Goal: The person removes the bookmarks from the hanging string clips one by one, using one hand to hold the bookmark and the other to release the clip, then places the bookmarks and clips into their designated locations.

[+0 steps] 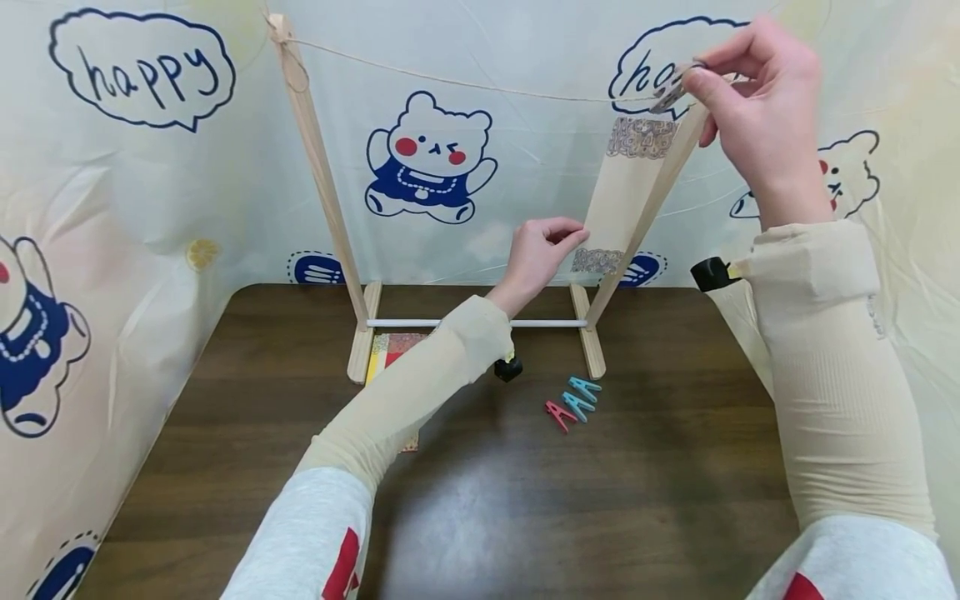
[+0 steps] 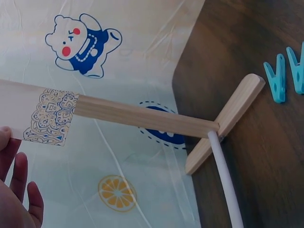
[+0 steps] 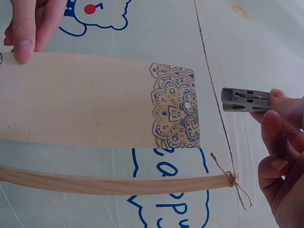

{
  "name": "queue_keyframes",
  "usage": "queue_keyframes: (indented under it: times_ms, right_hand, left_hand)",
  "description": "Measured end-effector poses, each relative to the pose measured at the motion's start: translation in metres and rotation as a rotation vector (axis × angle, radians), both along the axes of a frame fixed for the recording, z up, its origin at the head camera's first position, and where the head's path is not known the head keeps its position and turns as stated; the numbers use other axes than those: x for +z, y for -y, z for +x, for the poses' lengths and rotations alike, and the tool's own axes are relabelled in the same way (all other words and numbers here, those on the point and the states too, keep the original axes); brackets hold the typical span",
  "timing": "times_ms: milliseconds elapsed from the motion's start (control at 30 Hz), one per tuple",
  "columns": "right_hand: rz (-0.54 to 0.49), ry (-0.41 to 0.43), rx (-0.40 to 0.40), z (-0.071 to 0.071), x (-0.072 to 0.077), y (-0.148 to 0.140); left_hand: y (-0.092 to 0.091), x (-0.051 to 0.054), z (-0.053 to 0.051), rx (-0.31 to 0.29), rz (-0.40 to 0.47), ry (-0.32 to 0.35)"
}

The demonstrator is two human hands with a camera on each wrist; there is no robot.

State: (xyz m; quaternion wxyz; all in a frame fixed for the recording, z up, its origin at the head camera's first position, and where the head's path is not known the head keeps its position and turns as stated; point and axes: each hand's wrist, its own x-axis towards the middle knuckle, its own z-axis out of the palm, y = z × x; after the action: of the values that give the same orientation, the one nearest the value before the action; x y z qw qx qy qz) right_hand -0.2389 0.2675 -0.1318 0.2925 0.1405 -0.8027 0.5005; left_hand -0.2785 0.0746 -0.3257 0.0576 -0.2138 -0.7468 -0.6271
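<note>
My left hand [image 1: 536,254] pinches the left edge of a long cream paper strip [image 1: 626,187], holding it upright beside the right wooden post. Blue ornate patterns cover both ends of the strip, and a small hole shows near its top end in the right wrist view. Between thumb and fingers my right hand [image 1: 776,117] grips a grey clothespin [image 3: 244,100] near the top of that post. The clothespin's tip is close to the thin string [image 1: 465,81]; whether they touch I cannot tell. The strip's top end lies just below the string, apart from the clothespin.
The string runs between the left post [image 1: 318,158] and right post [image 1: 652,212] of a wooden stand. A white rod [image 1: 551,323] joins its feet. Two blue clothespins and a pink clothespin [image 1: 559,415] lie on the dark table [image 1: 600,508]. Colourful cards [image 1: 378,354] lie partly under my left arm.
</note>
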Motion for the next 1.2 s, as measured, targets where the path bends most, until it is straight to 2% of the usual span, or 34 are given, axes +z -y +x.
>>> queue_keyframes:
  times_ms: [300, 567, 867, 1200]
  right_hand:
    - [0.003, -0.014, 0.002, 0.006, -0.009, -0.005]
    - [0.002, 0.024, 0.002, 0.011, -0.022, -0.009]
    - [0.003, 0.037, 0.043, 0.017, -0.037, -0.012]
    - [0.082, 0.062, 0.019, 0.025, -0.051, -0.014]
  left_hand:
    - [0.005, -0.006, 0.001, -0.003, -0.001, -0.008]
    - [0.008, -0.010, 0.006, -0.017, -0.005, 0.013]
    - [0.011, -0.015, 0.007, 0.003, -0.002, -0.029]
    - [0.018, -0.021, 0.010, -0.007, -0.031, 0.003]
